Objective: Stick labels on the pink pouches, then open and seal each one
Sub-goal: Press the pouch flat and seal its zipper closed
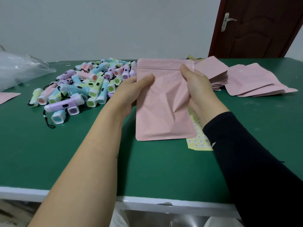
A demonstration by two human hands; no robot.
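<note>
head view: the green tabletop (pixel 49 153) has open room between its white front edge and the pink pouch (pixel 162 102). a heap of small torches (pixel 85 89) crowds the left and stacked pouches (pixel 218 76) the right. the left hand (pixel 131 92) grips the pouch's left edge, thumb in front. the right hand (pixel 196 86) pinches its right edge by the zip. a yellow label sheet (pixel 199 141) lies under the pouch's lower right corner.
</note>
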